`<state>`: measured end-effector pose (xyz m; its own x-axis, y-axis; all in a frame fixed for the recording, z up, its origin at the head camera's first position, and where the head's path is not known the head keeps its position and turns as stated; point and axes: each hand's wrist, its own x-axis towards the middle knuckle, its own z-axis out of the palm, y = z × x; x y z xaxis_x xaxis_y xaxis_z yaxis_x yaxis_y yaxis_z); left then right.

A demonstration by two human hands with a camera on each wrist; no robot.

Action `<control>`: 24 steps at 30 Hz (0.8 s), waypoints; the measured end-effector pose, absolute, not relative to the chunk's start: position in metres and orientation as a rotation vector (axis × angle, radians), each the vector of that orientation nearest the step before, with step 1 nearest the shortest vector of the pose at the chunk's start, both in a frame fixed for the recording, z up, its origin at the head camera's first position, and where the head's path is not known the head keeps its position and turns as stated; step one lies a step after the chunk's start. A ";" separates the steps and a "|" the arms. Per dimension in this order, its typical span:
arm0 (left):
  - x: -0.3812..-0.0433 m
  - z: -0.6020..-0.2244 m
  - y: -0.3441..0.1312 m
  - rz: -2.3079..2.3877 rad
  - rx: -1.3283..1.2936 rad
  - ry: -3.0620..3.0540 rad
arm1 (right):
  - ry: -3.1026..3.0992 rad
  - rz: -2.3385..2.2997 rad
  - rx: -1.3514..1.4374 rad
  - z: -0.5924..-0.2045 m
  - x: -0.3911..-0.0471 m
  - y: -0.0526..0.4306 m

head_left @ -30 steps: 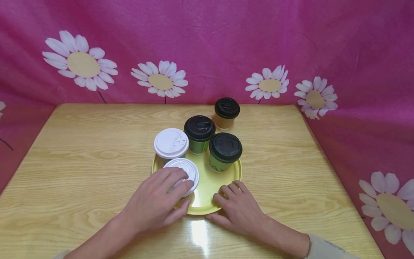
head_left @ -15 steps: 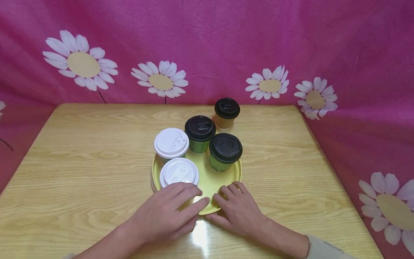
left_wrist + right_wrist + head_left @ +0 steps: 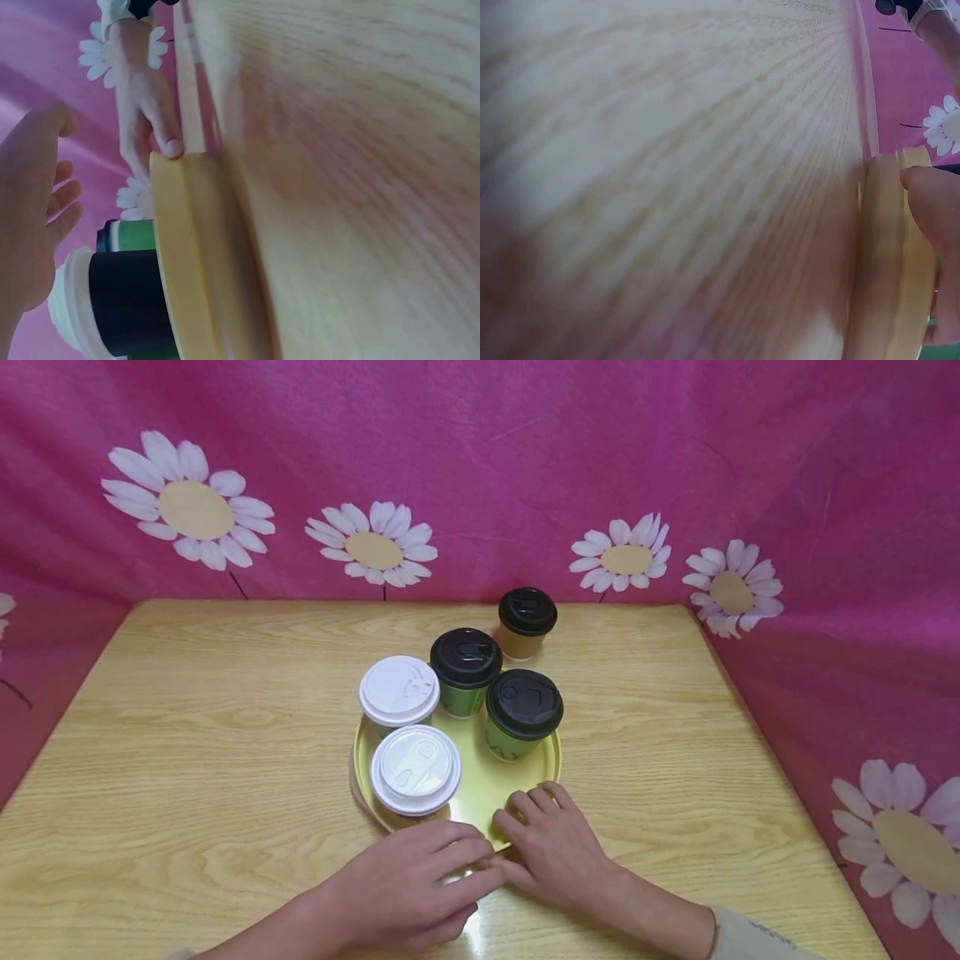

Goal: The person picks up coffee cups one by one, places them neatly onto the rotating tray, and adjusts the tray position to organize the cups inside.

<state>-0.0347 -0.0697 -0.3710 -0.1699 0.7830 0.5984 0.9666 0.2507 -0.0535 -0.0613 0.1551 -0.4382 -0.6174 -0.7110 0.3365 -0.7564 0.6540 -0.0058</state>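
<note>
A round yellow tray (image 3: pixel 483 797) carries several lidded paper cups. The right hand (image 3: pixel 558 843) grips its front right rim, fingers over the edge and thumb (image 3: pixel 911 178) at the outer side. Just in front of the tray hovers the left hand (image 3: pixel 416 889), fingers loosely bent and holding nothing; its fingertips overlap the right thumb in the head view. Nearest to it on the tray is a white-lidded cup (image 3: pixel 416 770), with another white-lidded cup (image 3: pixel 398 692) behind. Two green cups with black lids stand at the tray's back (image 3: pixel 465 657) and right (image 3: pixel 523 703).
Beyond the tray, a brown cup (image 3: pixel 527 618) with a black lid stands on the wooden table (image 3: pixel 202 727). A pink cloth (image 3: pixel 480 452) with printed daisies hangs behind and along both sides of the table.
The left hand has let go of the front white-lidded cup and drawn back toward the near side and right. The right hand stays at the tray's rim.
</note>
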 end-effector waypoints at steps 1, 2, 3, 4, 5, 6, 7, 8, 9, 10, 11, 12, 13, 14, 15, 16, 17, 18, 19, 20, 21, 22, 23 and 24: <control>-0.034 -0.375 -0.069 -0.470 -1.586 -2.029 | -2.570 0.210 1.174 -0.438 -0.061 0.155; -0.034 -0.379 -0.069 -0.473 -1.583 -2.049 | -2.571 0.208 1.174 -0.438 -0.061 0.155; -0.034 -0.382 -0.069 -0.477 -1.579 -2.075 | -2.573 0.204 1.174 -0.438 -0.061 0.155; -0.034 -0.385 -0.069 -0.479 -1.574 -2.103 | -2.574 0.202 1.175 -0.438 -0.061 0.155; -0.033 -0.388 -0.069 -0.482 -1.566 -2.135 | -2.575 0.199 1.174 -0.438 -0.061 0.155; -0.033 -0.391 -0.069 -0.485 -1.559 -2.166 | -2.577 0.197 1.174 -0.438 -0.061 0.155; -0.033 -0.393 -0.070 -0.478 -1.550 -2.197 | -2.578 0.197 1.173 -0.438 -0.061 0.155; -0.033 -0.394 -0.070 -0.465 -1.544 -2.226 | -2.580 0.197 1.170 -0.438 -0.061 0.155; -0.033 -0.396 -0.071 -0.448 -1.538 -2.252 | -2.581 0.198 1.167 -0.438 -0.061 0.155; -0.034 -0.397 -0.071 -0.428 -1.532 -2.276 | -2.581 0.200 1.164 -0.438 -0.061 0.155; -0.034 -0.398 -0.072 -0.408 -1.527 -2.294 | -2.581 0.199 1.160 -0.438 -0.061 0.155; -0.034 -0.399 -0.072 -0.386 -1.522 -2.308 | -2.581 0.200 1.157 -0.438 -0.061 0.154; -0.034 -0.400 -0.073 -0.365 -1.520 -2.324 | -2.580 0.202 1.153 -0.438 -0.061 0.154; -0.034 -0.401 -0.073 -0.344 -1.515 -2.335 | -2.578 0.204 1.150 -0.439 -0.061 0.154; -0.034 -0.401 -0.073 -0.325 -1.508 -2.347 | -2.576 0.206 1.147 -0.439 -0.061 0.154; -0.034 -0.402 -0.074 -0.307 -1.502 -2.358 | -2.573 0.207 1.146 -0.439 -0.061 0.154; -0.034 -0.402 -0.074 -0.294 -1.495 -2.369 | -2.571 0.210 1.144 -0.439 -0.061 0.154; -0.033 -0.403 -0.074 -0.283 -1.489 -2.379 | -2.567 0.216 1.142 -0.439 -0.061 0.153; -0.033 -0.404 -0.074 -0.273 -1.484 -2.394 | -2.564 0.222 1.140 -0.440 -0.061 0.153; -0.033 -0.404 -0.074 -0.266 -1.476 -2.407 | -2.561 0.226 1.140 -0.440 -0.061 0.153; -0.033 -0.405 -0.075 -0.263 -1.469 -2.421 | -2.558 0.230 1.140 -0.440 -0.061 0.153; -0.032 -0.405 -0.075 -0.262 -1.465 -2.431 | -2.555 0.233 1.139 -0.440 -0.061 0.153; -0.032 -0.406 -0.075 -0.264 -1.460 -2.442 | -2.553 0.237 1.137 -0.440 -0.061 0.152; -0.032 -0.406 -0.075 -0.262 -1.456 -2.453 | -2.551 0.240 1.136 -0.440 -0.061 0.152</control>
<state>-0.0318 -0.0745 -0.4058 -0.4554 0.8287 0.3254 0.8787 0.4771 0.0147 -0.0614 0.1523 -0.4403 -0.6241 -0.6883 0.3698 -0.7452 0.6667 -0.0168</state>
